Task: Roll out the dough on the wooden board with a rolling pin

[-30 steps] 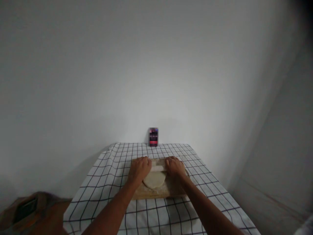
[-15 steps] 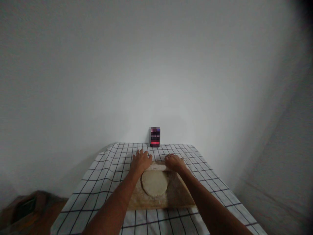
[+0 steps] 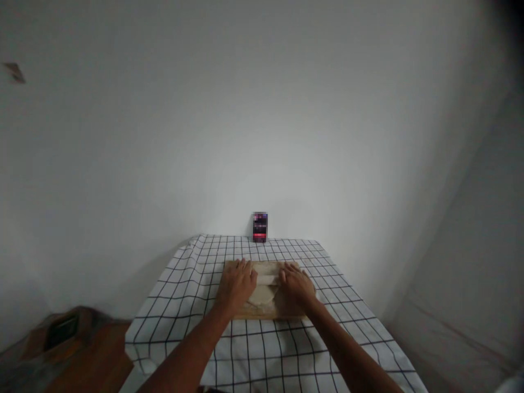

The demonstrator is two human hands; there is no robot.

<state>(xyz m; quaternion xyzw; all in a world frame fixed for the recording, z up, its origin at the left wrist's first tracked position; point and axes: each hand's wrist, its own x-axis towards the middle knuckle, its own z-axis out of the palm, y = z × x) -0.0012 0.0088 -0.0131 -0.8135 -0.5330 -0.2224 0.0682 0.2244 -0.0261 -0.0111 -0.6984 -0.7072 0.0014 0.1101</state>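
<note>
**Dough under the pin, both hands flat**

Left hand [image 3: 236, 283] flat, fingers spread, palm down on the pin [image 3: 268, 280]. Pin pale, lying crosswise over the dough [image 3: 262, 297]. Dough: pale, flattened round, mostly hidden between the hands, lying mid-board [image 3: 268, 312] on the checked cloth [image 3: 262, 355]. Right hand [image 3: 298, 283] flat, fingers together, pressing the pin's other end. Small dark box [image 3: 260, 227] by the wall.

Only one view: my head camera looked forward and slightly down from above the near edge of the tabletop [image 3: 327, 327], facing the bare wall [image 3: 262, 109]. Wall filled most; the board [image 3: 245, 312] sat low, mid-distance.
</note>
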